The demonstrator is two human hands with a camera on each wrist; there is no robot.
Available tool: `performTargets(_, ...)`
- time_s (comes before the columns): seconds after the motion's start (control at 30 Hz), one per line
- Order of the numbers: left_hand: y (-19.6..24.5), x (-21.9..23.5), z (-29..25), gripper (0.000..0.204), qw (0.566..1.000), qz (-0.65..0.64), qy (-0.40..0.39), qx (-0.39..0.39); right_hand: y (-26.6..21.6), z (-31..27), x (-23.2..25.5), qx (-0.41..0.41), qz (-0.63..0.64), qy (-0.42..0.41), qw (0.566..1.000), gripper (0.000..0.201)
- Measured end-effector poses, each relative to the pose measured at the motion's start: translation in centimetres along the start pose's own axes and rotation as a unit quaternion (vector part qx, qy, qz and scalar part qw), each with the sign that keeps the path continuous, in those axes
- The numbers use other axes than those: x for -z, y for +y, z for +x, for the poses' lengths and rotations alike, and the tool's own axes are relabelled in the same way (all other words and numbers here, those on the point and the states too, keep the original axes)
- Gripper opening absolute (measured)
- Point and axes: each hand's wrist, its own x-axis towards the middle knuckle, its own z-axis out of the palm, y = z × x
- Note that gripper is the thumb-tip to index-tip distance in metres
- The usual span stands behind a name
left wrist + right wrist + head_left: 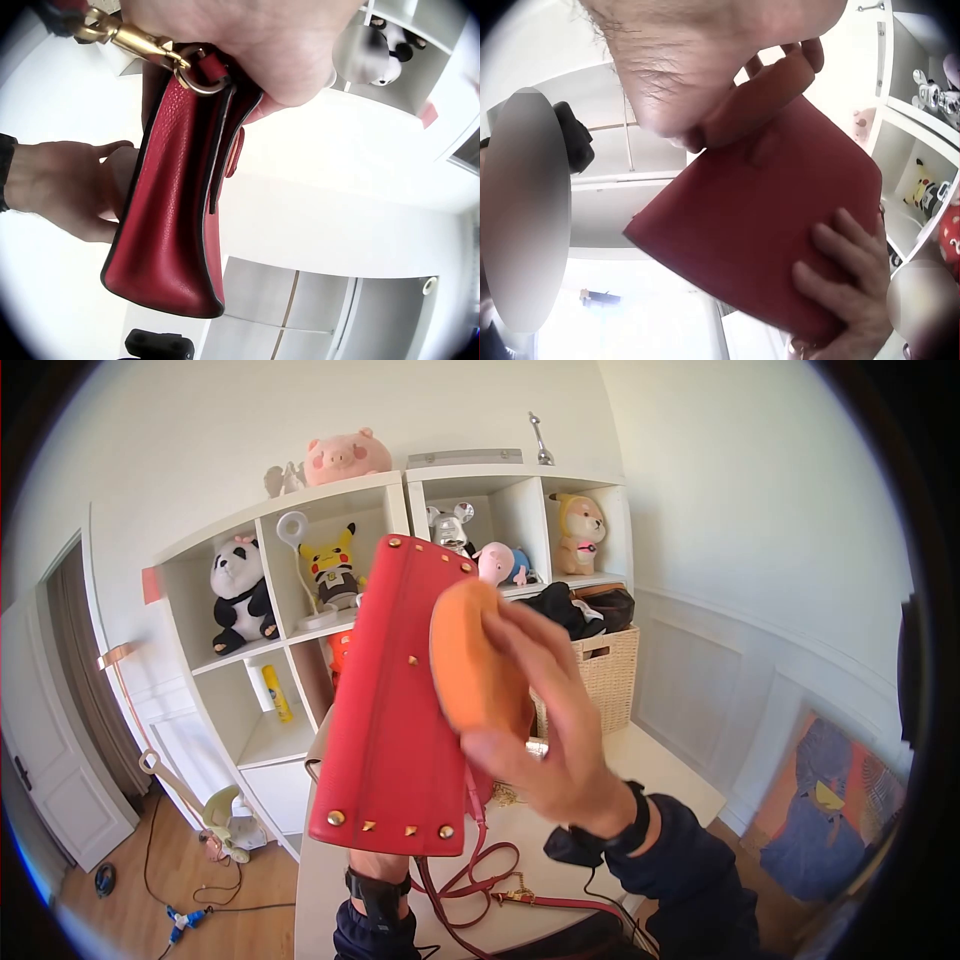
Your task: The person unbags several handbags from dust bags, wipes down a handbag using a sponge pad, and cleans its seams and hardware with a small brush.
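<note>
A red leather handbag (380,700) is held up in front of me, its gold-studded narrow panel toward the head camera. My left hand (262,41) grips it from below; the right wrist view shows that hand's fingers (844,259) spread over a broad red side. In my right hand (550,730) is an orange sponge (475,660), pinched between thumb and fingers. The sponge lies against the bag's broad side, seen also in the right wrist view as a curved pad (769,105). A gold clasp and ring (142,45) hang at the bag's end, by the left palm.
Below the bag, a red strap (480,885) with gold hardware lies on the white table (675,775). A wicker basket (608,680) holding dark items stands behind. White cube shelves (405,490) carry plush toys and figures. Cables (180,920) run over the floor at left.
</note>
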Motion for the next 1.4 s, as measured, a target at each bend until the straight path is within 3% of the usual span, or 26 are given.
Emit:
performTargets(0.1, 0.4, 0.6, -0.1, 0.042, 1.000, -0.003, -0.009, 0.010, -2.9, -2.1, -0.5, -0.010, 0.016, -0.025, 1.000, 0.080)
performTargets(0.17, 0.6, -0.5, 1.3, 0.042, 1.000, -0.004, -0.014, 0.018, -4.1, -3.0, -0.7, 0.042, 0.001, -0.082, 0.996, 0.088)
performTargets(0.37, 1.1, 0.9, 0.8, 0.042, 0.998, -0.010, -0.035, 0.043, -2.9, -0.6, -0.5, 0.062, -0.015, -0.062, 0.996, 0.088)
performTargets(0.47, 0.6, 1.0, 1.0, 0.042, 0.997, -0.015, -0.047, 0.056, -0.8, 1.8, -0.5, 0.026, -0.035, 0.006, 0.999, 0.086)
performTargets(0.5, -0.1, -1.7, 3.5, 0.042, 0.997, -0.015, -0.050, 0.060, -0.4, 2.0, -0.8, 0.026, -0.035, 0.005, 0.999, 0.086)
performTargets(0.53, 0.7, -1.4, 0.1, 0.042, 0.996, -0.016, -0.054, 0.063, 0.1, 2.2, -1.5, 0.012, 0.004, 0.027, 1.000, 0.084)
performTargets(0.57, 0.0, -3.3, 5.1, 0.042, 0.996, -0.016, -0.057, 0.065, 0.3, 2.3, -2.0, -0.003, 0.042, 0.048, 0.998, 0.083)
performTargets(0.6, -0.1, -3.1, 5.0, 0.042, 0.996, -0.017, -0.059, 0.069, 0.2, 1.9, -2.3, -0.008, 0.035, 0.050, 0.998, 0.084)
performTargets(0.67, 0.6, 1.9, 0.5, 0.042, 0.995, -0.018, -0.064, 0.075, -0.6, 0.5, -2.7, -0.015, 0.022, 0.045, 0.999, 0.084)
performTargets(0.9, 1.1, 2.3, 0.7, 0.043, 0.992, -0.020, -0.083, 0.097, -3.9, -4.3, -5.2, 0.020, 0.053, 0.019, 0.998, 0.089)
performTargets(0.97, 0.9, 2.4, 0.9, 0.043, 0.990, -0.021, -0.091, 0.105, -4.8, -5.0, -5.5, 0.060, 0.003, -0.008, 0.998, 0.084)
performTargets(1.0, 0.8, 2.4, 0.9, 0.043, 0.989, -0.022, -0.095, 0.109, -5.3, -5.0, -5.9, 0.035, 0.021, 0.015, 0.999, 0.078)
performTargets(1.2, -0.1, 1.5, 2.6, 0.043, 0.984, -0.029, -0.119, 0.133, -2.2, -2.6, -4.7, 0.106, -0.063, 0.033, 0.992, 0.077)
performTargets(1.3, -0.6, 2.3, 2.1, 0.044, 0.980, -0.032, -0.132, 0.146, -0.3, -0.7, -3.8, 0.100, -0.086, 0.070, 0.989, 0.076)
performTargets(1.33, -1.1, 1.8, 2.0, 0.050, 0.987, -0.018, -0.068, 0.144, 0.3, -0.4, -3.4, 0.081, -0.091, 0.069, 0.990, 0.077)
performTargets(1.4, -1.5, 0.3, 2.0, 0.050, 0.986, 0.019, -0.084, 0.145, 1.6, 0.2, -2.6, 0.061, -0.111, 0.083, 0.989, 0.079)
